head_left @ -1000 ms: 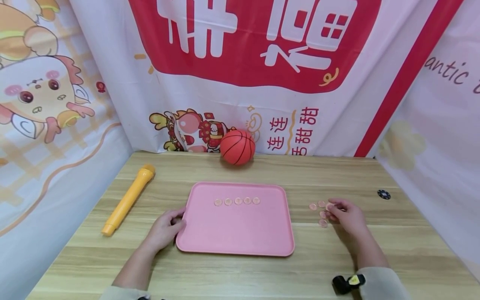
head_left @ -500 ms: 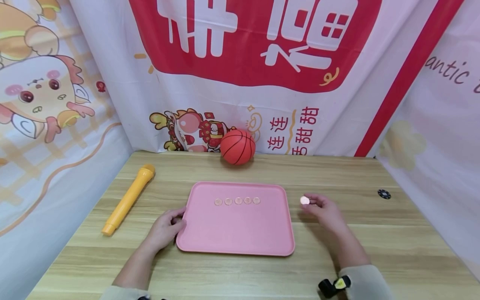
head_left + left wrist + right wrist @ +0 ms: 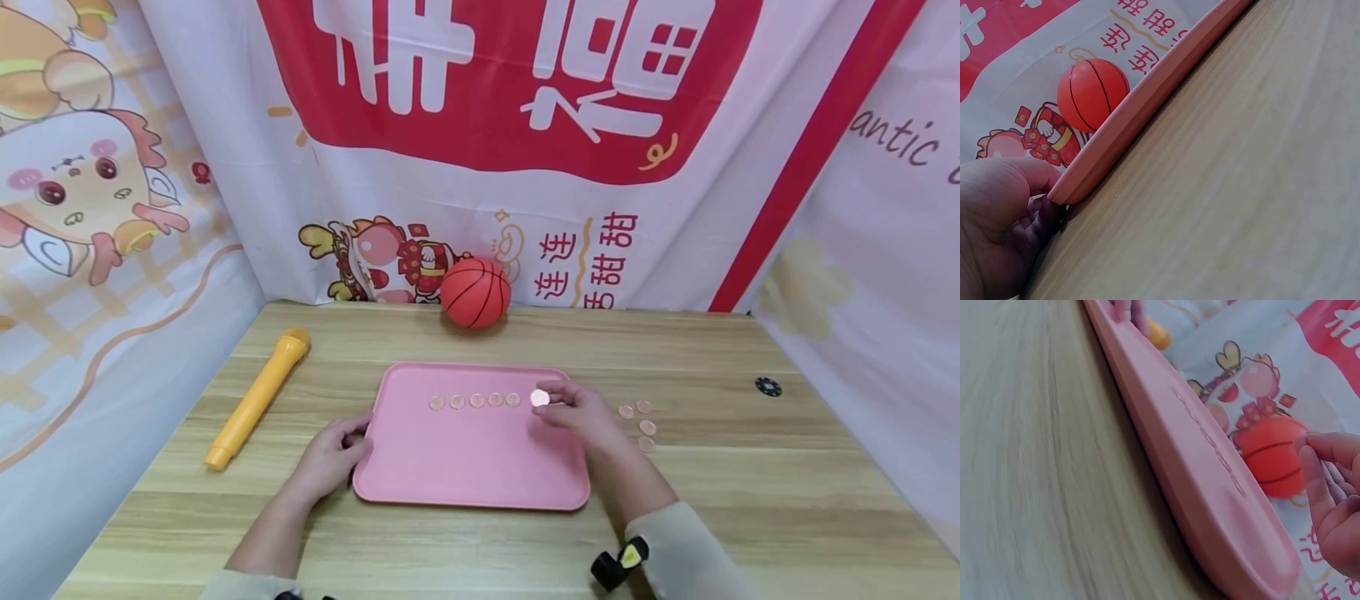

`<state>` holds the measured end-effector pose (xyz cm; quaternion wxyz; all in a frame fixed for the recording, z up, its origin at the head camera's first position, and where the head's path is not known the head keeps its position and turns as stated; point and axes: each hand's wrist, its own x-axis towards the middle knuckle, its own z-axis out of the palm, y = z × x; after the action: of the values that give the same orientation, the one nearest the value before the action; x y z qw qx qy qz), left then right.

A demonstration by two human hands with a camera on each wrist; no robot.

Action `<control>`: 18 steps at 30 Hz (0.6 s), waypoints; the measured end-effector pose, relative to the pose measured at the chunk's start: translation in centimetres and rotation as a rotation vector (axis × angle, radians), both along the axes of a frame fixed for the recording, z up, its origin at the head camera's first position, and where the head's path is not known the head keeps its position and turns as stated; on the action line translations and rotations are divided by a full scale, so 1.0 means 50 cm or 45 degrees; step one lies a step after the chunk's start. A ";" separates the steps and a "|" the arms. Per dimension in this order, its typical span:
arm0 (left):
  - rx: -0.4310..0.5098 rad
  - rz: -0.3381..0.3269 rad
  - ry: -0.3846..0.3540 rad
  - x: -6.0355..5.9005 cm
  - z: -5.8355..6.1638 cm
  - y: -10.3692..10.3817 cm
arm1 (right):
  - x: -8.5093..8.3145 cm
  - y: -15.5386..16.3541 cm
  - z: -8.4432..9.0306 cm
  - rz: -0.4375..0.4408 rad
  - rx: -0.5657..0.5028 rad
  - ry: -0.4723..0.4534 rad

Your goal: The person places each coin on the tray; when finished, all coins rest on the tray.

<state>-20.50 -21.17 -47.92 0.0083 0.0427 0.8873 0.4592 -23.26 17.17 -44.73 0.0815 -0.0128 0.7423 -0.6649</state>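
Note:
A pink tray (image 3: 465, 467) lies in the middle of the wooden table. A row of several small pinkish coins (image 3: 476, 402) sits on its far half. My right hand (image 3: 577, 412) is over the tray's right side and pinches one more coin (image 3: 539, 398) just right of that row. Several loose coins (image 3: 642, 421) lie on the table right of the tray. My left hand (image 3: 330, 458) grips the tray's left edge, thumb on the rim (image 3: 1116, 147), fingers curled under it. The right wrist view shows the tray (image 3: 1197, 487) edge-on with my right fingers (image 3: 1329, 487) above it.
An orange mini basketball (image 3: 475, 293) rests against the banner at the back. A yellow toy microphone (image 3: 255, 400) lies at the left. A black poker chip (image 3: 767, 387) sits far right. Printed banners wall in the table on three sides.
My right hand picked one coin from the loose pile, lifted it, and carried it left over the tray to the end of the row. The left hand stayed put.

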 end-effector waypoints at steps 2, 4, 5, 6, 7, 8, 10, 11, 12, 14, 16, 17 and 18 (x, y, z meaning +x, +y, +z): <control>-0.003 0.000 -0.001 0.000 0.000 0.000 | -0.005 -0.017 -0.002 0.052 0.044 0.041; -0.006 0.001 -0.001 0.000 0.000 0.000 | -0.007 -0.035 -0.002 0.099 0.092 0.068; -0.009 0.002 -0.001 0.000 0.000 0.000 | -0.009 -0.043 -0.002 0.124 0.105 0.084; -0.011 0.002 0.001 0.001 0.000 -0.001 | -0.010 -0.053 -0.003 0.138 0.114 0.096; -0.014 0.002 0.003 0.001 0.000 -0.001 | -0.012 -0.062 -0.004 0.153 0.121 0.103; -0.015 0.003 0.004 0.001 0.000 -0.001 | -0.014 -0.071 -0.005 0.157 0.127 0.101; -0.018 0.003 0.009 0.001 0.000 -0.001 | -0.018 -0.089 -0.008 0.151 0.136 0.107; -0.017 0.002 0.009 0.000 -0.001 -0.001 | -0.020 -0.098 -0.009 0.147 0.138 0.113; -0.015 0.002 0.010 0.000 -0.001 -0.001 | -0.022 -0.107 -0.010 0.136 0.140 0.113; -0.011 0.000 0.009 0.000 -0.001 -0.001 | -0.027 -0.124 -0.013 0.128 0.145 0.117; -0.009 -0.001 0.008 0.000 0.000 -0.001 | -0.032 -0.139 -0.016 0.131 0.138 0.120; -0.007 -0.002 0.007 0.000 0.000 -0.001 | -0.033 -0.147 -0.017 0.135 0.134 0.122; -0.006 -0.003 0.006 0.000 0.000 -0.001 | -0.035 -0.154 -0.019 0.137 0.130 0.117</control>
<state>-20.51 -21.24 -47.92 0.0066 0.0449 0.8883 0.4570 -24.99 9.48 -45.68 0.0836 -0.0790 0.7765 -0.6195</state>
